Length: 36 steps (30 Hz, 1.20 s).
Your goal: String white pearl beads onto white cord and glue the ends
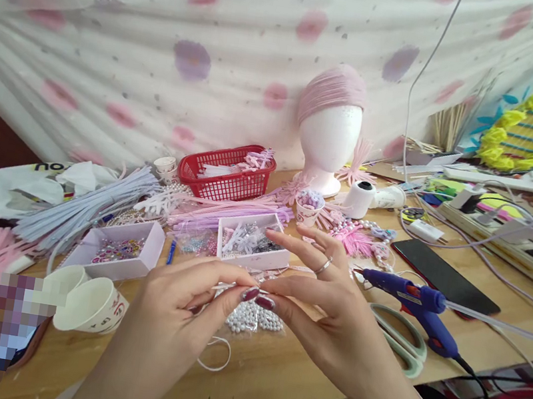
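My left hand [178, 307] and my right hand [322, 296] meet over the wooden table [269, 375]. Thumb and forefinger of each pinch a small pale piece between them; I cannot make out what it is. The other fingers of my right hand are spread, with a ring on one. Under the fingertips lies a clear bag of white pearl beads [252, 317]. A thin white loop [216, 353] lies on the table below my left hand.
A blue glue gun [412, 302] and pale green scissors [401, 339] lie to the right, beside a black phone [441, 274]. White boxes of beads [250, 241], pipe cleaners [83, 204], a red basket [227, 173], paper cups [88, 303] and a foam head [330, 135] stand behind.
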Available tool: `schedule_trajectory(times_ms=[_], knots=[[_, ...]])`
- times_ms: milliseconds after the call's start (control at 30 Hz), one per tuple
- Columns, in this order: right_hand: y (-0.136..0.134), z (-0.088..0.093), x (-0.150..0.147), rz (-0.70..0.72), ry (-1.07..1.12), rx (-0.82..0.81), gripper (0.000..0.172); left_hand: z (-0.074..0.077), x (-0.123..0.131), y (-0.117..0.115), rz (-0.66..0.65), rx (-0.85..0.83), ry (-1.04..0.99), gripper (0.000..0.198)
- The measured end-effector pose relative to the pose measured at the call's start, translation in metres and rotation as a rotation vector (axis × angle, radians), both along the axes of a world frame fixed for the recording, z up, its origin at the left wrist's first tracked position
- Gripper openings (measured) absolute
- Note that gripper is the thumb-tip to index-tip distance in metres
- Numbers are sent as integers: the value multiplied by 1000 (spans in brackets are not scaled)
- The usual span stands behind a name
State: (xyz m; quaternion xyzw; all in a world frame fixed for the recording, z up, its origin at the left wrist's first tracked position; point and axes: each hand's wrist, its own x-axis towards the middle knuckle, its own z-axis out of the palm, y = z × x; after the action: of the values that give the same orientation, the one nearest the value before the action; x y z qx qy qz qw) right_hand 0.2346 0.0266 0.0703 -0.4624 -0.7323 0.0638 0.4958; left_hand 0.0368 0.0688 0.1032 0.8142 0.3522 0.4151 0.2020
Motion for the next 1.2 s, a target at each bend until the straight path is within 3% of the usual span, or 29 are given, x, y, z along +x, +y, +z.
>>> schedule_trajectory(times_ms=[67,200,233,367,500,633,867,1000,1200], knots=[[-5,0,5,67,-9,-70,25,-1,-3,-1,13,-33,-20,19],[-14,-6,16,205,150,-252,71,-2,-9,-3,66,-68,-14,14],[-15,-9,17,199,229,-282,73,-2,-11,-3,86,-70,-12,13],[-12,-22,12,-55,524,-211,20,-5,-14,-7,165,-73,-29,10],[-10,-33,-1,-153,645,-149,5,-12,-12,-11,220,-141,-82,10],[-11,-39,-7,-148,724,-150,15,-24,-5,-15,295,-269,-176,11],[-8,-49,-6,42,673,-175,18,-31,6,-20,341,-428,-263,16],[-6,-53,-9,-14,786,-162,10,-33,10,-22,357,-430,-246,17],[-1,-56,-12,-83,948,-185,21,-38,17,-23,337,-461,-302,18]])
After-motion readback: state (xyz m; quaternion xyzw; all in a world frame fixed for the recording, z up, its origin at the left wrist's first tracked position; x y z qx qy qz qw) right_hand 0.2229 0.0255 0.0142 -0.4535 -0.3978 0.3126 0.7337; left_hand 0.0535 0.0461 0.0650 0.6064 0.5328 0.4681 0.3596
